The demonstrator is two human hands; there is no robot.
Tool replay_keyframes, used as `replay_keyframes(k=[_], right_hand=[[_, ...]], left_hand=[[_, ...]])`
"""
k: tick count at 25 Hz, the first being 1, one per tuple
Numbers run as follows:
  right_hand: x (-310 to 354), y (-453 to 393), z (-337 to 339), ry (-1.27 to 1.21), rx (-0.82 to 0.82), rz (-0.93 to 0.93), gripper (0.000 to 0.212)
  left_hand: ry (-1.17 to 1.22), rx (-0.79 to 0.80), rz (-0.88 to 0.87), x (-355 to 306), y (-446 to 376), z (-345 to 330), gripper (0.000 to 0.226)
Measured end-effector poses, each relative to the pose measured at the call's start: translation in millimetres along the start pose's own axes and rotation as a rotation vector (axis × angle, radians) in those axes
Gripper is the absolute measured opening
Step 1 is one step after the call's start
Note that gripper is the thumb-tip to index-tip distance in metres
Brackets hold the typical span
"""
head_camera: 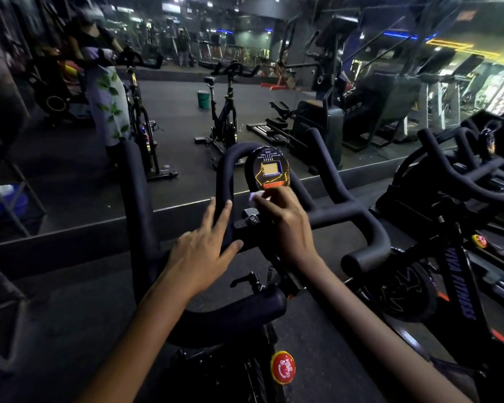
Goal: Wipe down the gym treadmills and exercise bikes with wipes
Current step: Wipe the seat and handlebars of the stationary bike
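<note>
**Wipe at the foot of the bike console, right hand leading**

Left to right across the handlebar (326, 219) of the exercise bike (245, 315) in front of the wearer:

- Left hand (201, 251): flat on the padded bar, fingers straight and spread, two reaching up the left leg of the centre loop. It holds nothing; it looks like a bracing hand.
- Console (269, 170): oval display mounted inside the centre loop, lit screen in the middle, orange strip along its bottom edge. Its long axis runs up and away from the wearer.
- Wipe (256, 196): small white wad, touching the lower edge of the console, just under the orange strip.
- Right hand (285, 225): fingers curled in, pinching the wipe at the fingertips. This hand is the nearer one to the console; the console face lies directly above and beyond its fingertips.

Judgement: the coming stroke probably goes upward from the wipe, along the console's long axis, with the left hand steadying the bar.

Hard to make out:
- Most of the wipe is covered by the right fingers; its full size and fold cannot be told.
- The metal bracket (250, 215) below the console is half hidden behind the right hand.
- The room is dim; whether the bar is wet or dry cannot be read.
- The mirror ahead doubles the bikes, so the count of machines is uncertain.
- Red knob (282, 367) on the frame sits low, below both forearms.
</note>
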State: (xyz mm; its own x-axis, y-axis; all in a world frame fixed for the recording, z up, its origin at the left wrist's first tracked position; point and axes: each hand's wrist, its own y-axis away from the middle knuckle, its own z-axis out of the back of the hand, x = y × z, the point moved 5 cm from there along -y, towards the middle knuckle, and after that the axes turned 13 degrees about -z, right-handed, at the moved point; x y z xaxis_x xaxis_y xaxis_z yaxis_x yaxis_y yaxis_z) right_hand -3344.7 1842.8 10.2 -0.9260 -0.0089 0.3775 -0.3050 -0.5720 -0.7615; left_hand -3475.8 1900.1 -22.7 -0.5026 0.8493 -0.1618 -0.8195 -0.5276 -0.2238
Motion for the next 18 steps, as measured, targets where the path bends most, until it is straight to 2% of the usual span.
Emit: replay_keyframes(k=[3,5,7,8,11,16,18], right_hand=[[8,-23,-1,-0.007,-0.025,0.010,0.019],[-13,-41,12,-0.042,-0.114,-0.134,0.015],[-27,-51,17,-0.082,-0.089,-0.251,0.015],[-24,-50,15,-0.040,-0.075,-0.231,0.015],[-5,-41,8,0.165,-0.071,-0.019,0.019],[-19,-50,22,0.309,-0.111,-0.001,0.030],[-14,-52,16,0.270,-0.093,-0.012,0.031]], left_hand=[[-0.002,0.003,-0.003,-1,0,0,0.072],[0.000,-0.003,-0.006,-1,0,1,0.072],[0.004,-0.004,-0.007,-1,1,1,0.072],[0.003,-0.004,-0.007,-1,1,0,0.072],[-0.010,-0.005,-0.011,0,0,0,0.072],[-0.006,-0.010,-0.015,0,1,0,0.072],[-0.003,-0.010,-0.016,1,1,-1,0.072]])
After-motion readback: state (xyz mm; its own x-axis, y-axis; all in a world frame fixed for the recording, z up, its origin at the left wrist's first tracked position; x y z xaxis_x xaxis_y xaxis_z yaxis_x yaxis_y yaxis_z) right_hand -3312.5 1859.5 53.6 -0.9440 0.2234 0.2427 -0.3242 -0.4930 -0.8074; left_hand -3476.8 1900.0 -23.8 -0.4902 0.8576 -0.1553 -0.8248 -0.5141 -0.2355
